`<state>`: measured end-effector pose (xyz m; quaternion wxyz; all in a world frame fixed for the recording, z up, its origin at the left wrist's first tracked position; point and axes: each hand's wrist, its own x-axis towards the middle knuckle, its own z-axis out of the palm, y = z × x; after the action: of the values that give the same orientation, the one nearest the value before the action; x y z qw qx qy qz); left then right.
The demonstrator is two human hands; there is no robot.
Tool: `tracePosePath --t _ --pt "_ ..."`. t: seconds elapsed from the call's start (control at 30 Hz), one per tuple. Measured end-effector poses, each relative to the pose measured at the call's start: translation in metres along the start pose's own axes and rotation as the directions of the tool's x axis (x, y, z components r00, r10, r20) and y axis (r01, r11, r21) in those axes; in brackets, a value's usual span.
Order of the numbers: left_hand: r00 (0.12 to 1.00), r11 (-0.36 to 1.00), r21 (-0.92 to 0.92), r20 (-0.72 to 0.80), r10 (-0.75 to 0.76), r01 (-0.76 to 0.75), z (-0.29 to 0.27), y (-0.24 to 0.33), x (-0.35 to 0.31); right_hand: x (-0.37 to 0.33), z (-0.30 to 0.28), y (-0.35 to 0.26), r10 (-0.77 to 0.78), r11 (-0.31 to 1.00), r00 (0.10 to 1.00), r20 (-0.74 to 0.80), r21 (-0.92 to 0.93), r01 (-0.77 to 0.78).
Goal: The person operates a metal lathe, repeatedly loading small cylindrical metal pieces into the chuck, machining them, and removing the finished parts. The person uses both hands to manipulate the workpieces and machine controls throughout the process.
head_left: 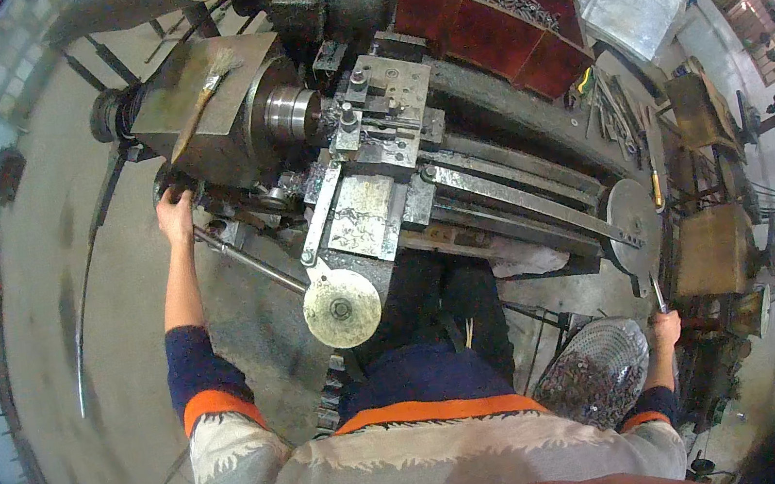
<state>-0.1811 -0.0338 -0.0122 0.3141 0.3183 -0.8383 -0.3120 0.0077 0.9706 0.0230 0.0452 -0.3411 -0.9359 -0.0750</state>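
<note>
Before me stands a lathe-like metalworking machine. My left hand (pixel 174 213) reaches to the near left of its headstock (pixel 243 148), fingers closed at a dark part I cannot make out. Far to the right, my right hand (pixel 663 327) is closed around a metal lever handle (pixel 659 292) below a round disc (pixel 633 221). A shiny cylindrical metal piece (pixel 294 113) sticks out of the headstock toward the tool slide (pixel 388 95). Metal chips lie on the slide. A pale round plate (pixel 342 309) sits at the slide's near end.
A brush (pixel 209 89) lies on the headstock. Behind the slide, a red tray (pixel 486 23) holds many small metal parts. Hand tools (pixel 614 114) lie at the right. A mesh basket (pixel 607 350) with dark chips or parts stands beside my right forearm. A motor (pixel 331 0) is at the back.
</note>
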Motion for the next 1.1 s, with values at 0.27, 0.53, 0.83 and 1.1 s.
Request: tracePosePath --t 0.27,0.53,0.83,1.1 --pt "0.985 0.997 0.037 0.159 -0.069 0.064 -0.013 0.045 -0.005 -0.094 -0.054 -0.066 0.261 0.96 0.946 0.19 0.052 -0.276" --pt "0.976 0.99 0.111 0.189 -0.112 0.092 -0.003 0.003 0.013 -0.077 -0.041 -0.048 0.204 0.979 0.971 0.122 0.005 -0.206" --pt "0.955 0.982 0.059 0.233 -0.186 0.177 0.0 0.001 0.01 0.06 -0.029 -0.026 0.08 0.963 0.995 0.053 -0.263 -0.064" --pt "0.954 1.0 -0.01 0.298 0.021 -0.019 -0.017 0.002 0.002 0.043 -0.023 -0.063 0.148 0.967 0.979 -0.137 -0.19 -0.173"
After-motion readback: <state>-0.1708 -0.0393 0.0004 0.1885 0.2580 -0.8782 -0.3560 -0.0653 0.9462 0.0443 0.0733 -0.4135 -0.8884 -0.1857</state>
